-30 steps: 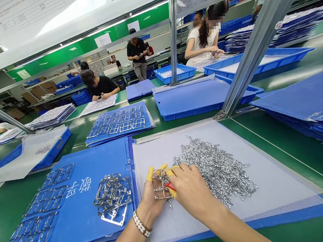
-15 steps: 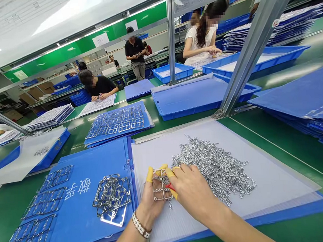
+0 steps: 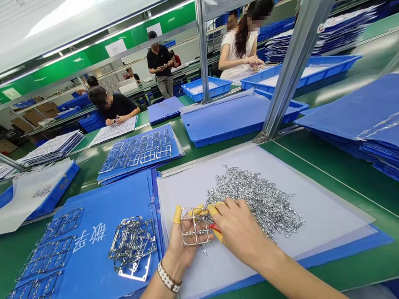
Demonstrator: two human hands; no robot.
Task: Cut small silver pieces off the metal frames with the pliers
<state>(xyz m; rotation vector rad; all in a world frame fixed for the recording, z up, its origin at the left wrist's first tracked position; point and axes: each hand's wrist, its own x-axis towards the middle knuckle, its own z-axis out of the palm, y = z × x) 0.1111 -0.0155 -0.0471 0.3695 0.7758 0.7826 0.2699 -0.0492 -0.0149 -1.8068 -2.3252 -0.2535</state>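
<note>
My left hand [image 3: 187, 241] holds a stamped metal lattice frame [image 3: 194, 227] upright against its fingers, and several fingers wear yellow finger cots. My right hand [image 3: 237, 226] grips small red-handled side cutters [image 3: 209, 222], whose steel jaws lie at the frame. A heap of small cut metal pieces [image 3: 254, 200] spreads across a white plastic sheet [image 3: 327, 222], just beyond my right hand. To the left, a tangled pile of metal frames [image 3: 133, 245] lies on a blue folder [image 3: 94, 261] printed with Chinese characters.
Blue sheets of metal lattices [image 3: 140, 149] and blue trays [image 3: 231, 117] lie on the green bench, beyond a metal upright [image 3: 283, 80]. Blue stacks [image 3: 365, 129] stand right. Co-workers [image 3: 112, 105] [image 3: 240, 42] handle parts farther away.
The whole scene sits slightly further left and higher in the view. Both hands keep the same hold, with the cutters still at the frame.
</note>
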